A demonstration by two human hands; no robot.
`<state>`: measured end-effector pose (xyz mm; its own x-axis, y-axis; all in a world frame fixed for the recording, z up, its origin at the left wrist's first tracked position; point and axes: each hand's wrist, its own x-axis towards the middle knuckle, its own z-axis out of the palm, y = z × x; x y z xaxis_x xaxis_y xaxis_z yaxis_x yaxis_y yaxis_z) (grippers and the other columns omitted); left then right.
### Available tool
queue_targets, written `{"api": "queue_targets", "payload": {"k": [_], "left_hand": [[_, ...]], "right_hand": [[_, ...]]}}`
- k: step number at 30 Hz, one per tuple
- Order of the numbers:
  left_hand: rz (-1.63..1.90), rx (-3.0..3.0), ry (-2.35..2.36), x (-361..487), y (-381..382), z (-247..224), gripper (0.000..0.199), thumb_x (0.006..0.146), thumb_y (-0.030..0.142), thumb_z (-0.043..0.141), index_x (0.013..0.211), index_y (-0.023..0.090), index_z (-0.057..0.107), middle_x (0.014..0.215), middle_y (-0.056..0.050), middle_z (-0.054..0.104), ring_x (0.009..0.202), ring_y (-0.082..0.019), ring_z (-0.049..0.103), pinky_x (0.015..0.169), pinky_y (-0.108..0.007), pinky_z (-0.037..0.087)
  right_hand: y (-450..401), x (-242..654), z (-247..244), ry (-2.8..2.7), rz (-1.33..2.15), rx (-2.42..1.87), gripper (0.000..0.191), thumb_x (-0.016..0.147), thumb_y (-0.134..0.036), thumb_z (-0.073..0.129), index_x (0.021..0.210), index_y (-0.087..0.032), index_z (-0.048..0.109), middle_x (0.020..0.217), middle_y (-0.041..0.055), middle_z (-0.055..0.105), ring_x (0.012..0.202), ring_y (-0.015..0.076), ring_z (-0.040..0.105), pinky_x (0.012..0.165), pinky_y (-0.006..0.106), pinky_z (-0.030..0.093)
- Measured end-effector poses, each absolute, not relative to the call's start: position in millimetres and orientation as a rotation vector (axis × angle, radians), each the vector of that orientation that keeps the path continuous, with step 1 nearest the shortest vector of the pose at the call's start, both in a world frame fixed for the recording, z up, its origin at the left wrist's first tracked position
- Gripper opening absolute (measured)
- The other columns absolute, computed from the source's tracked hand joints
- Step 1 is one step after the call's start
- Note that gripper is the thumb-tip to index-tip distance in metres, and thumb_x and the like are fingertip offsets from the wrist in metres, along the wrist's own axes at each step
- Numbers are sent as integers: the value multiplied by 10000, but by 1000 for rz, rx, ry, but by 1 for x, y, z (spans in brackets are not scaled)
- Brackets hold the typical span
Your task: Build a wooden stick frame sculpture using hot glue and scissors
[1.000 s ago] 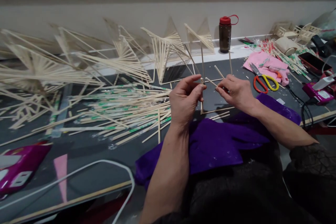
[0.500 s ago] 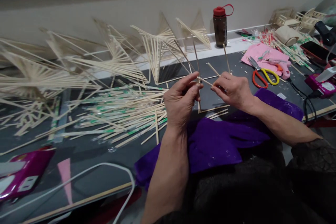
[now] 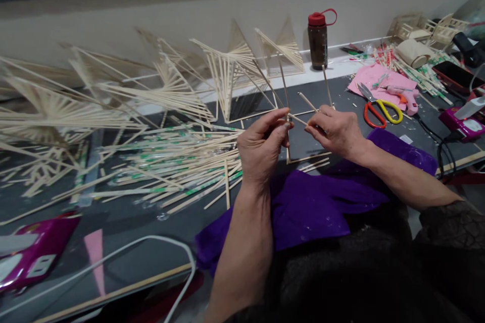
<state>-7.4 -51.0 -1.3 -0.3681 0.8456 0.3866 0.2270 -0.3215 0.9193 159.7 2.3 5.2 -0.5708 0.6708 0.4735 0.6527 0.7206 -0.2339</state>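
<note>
My left hand pinches the end of a thin wooden stick at an upright stick of a small stick frame. From the other side my right hand grips the same stick between thumb and fingers. Another stick sticks up to the left from behind the right hand. The frame stands on the dark table, with several upright sticks and base sticks around my hands. My fingertips hide the exact joint. Left of my left hand lies a pile of loose sticks, partly in plastic wrapping.
Twisted stick structures stand along the wall, beside a brown bottle. Scissors and a pink glue gun lie right. Purple cloth covers the near edge; a white cable loops at left.
</note>
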Motion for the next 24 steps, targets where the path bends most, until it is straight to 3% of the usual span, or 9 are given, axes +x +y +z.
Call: {"api": "queue_targets", "payload": {"k": [24], "left_hand": [[1737, 1433, 1465, -6, -51, 2, 240, 755, 235, 677, 980, 236, 759, 725, 20, 705, 476, -70, 550, 451, -196, 445]], "right_hand": [[5, 159, 2, -2388, -70, -953, 336, 997, -356, 440, 904, -174, 707, 867, 48, 654, 662, 118, 516, 562, 282, 233]]}}
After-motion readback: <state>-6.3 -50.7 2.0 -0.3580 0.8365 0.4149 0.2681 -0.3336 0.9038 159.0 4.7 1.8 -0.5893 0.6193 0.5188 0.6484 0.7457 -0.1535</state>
